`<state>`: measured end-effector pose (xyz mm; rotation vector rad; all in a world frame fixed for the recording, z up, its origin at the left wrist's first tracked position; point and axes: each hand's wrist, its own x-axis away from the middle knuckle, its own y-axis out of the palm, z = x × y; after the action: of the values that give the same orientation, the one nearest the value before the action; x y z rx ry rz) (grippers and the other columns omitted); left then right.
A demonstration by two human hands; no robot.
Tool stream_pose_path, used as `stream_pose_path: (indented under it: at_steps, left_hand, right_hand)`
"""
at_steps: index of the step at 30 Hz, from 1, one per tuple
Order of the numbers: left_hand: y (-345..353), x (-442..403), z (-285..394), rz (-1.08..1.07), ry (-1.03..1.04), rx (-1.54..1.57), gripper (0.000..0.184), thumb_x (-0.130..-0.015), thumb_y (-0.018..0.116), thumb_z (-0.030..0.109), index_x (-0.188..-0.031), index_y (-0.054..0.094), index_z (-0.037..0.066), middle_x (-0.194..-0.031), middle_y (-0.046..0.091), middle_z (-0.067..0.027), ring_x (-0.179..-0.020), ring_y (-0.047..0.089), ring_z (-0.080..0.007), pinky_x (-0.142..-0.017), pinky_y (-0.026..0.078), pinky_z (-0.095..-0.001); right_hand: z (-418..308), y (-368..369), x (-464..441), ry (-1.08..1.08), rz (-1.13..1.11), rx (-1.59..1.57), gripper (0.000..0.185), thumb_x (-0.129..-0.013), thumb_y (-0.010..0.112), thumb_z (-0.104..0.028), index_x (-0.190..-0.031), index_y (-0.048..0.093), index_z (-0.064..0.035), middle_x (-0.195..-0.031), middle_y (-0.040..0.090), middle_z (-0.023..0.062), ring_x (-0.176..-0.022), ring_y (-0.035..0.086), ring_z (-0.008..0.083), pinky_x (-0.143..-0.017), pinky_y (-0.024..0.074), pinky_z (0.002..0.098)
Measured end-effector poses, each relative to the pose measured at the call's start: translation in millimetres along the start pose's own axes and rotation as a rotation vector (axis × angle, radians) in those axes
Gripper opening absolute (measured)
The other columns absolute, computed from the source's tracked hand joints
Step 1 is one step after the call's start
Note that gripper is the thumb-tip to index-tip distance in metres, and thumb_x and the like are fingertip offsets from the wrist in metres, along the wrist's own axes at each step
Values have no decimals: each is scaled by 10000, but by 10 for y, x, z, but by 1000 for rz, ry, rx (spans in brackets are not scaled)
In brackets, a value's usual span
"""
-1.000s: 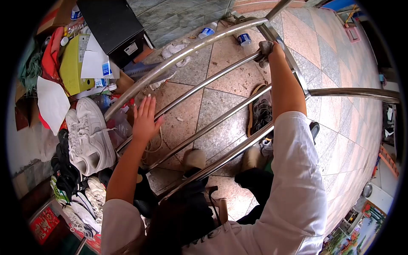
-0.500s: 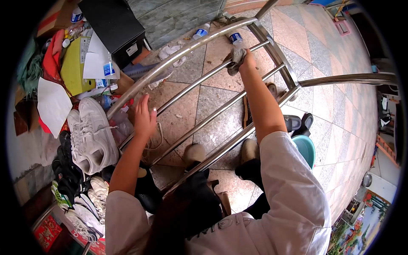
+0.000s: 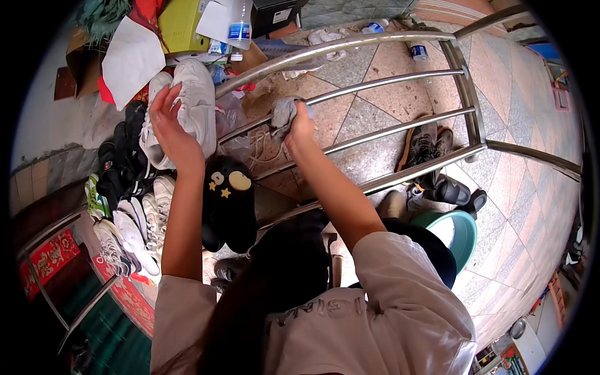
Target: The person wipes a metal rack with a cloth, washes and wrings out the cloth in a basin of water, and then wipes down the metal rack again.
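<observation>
A grey cloth (image 3: 284, 115) is gripped in my right hand (image 3: 301, 132) around a thin bar of the metal rack (image 3: 394, 130), near its left end. My left hand (image 3: 175, 129) is raised with its fingers apart, holding nothing, in front of the white sneakers (image 3: 199, 103). The rack's curved outer rail (image 3: 337, 45) runs above my right hand, and its other bars slant across the tiled floor below it.
Several shoes (image 3: 128, 231) are piled at the left, with black slippers (image 3: 231, 200) beside them. A green basin (image 3: 462, 237) and dark shoes (image 3: 425, 147) lie to the right. Bottles, papers and a yellow box (image 3: 181, 25) stand at the upper left.
My right hand has slid the cloth leftward along the bar, from the rack's right end towards its left. My left hand has moved away from the rack to the sneakers. The view has shifted.
</observation>
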<state>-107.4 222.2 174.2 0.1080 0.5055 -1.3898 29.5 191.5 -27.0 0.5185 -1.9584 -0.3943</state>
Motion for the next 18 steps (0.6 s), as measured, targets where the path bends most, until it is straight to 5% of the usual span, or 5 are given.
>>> stream_pose_path:
  at_steps: [3, 9, 12, 15, 18]
  left_hand:
    - [-128, 209, 70, 60, -101, -31, 512, -928, 206, 416, -1136, 429, 5, -1098, 523, -142, -1047, 475, -205, -909, 326, -341]
    - [-61, 522, -76, -92, -196, -157, 457, -925, 282, 377, -1128, 453, 6, -1088, 530, -122, -1061, 472, -207, -909, 324, -326]
    - [109, 592, -290, -287, -189, -356, 308, -907, 402, 215, -1088, 482, -21, -1053, 534, -127, -1011, 491, -208, -880, 353, -285]
    - [277, 648, -632, -393, 83, -670, 350, -882, 452, 242, -1116, 471, -17, -1070, 526, -193, -1010, 494, -327, -886, 362, -366]
    - [399, 651, -779, -381, 18, -626, 359, -874, 462, 253, -1119, 473, -8, -1082, 515, -218, -1016, 475, -372, -884, 362, -392]
  right_hand:
    - [544, 91, 248, 1, 17, 29, 394, -681, 655, -219, -952, 539, 42, -890, 590, 120, -758, 588, 220, -709, 474, 356]
    - [1185, 56, 312, 349, -35, 154, 575, -603, 714, -192, -1049, 473, 79, -984, 552, 150, -849, 560, 231, -746, 457, 337]
    - [1073, 4, 254, 410, -187, 66, 562, -614, 709, -173, -1055, 467, 77, -984, 551, 157, -832, 569, 239, -725, 468, 341]
    - [652, 17, 323, 353, -187, 57, 521, -632, 695, -148, -1052, 470, 64, -966, 556, 162, -823, 578, 247, -713, 482, 348]
    - [197, -111, -3, 301, -214, -49, 443, -659, 664, -120, -1029, 484, 44, -921, 572, 156, -815, 586, 258, -705, 497, 377]
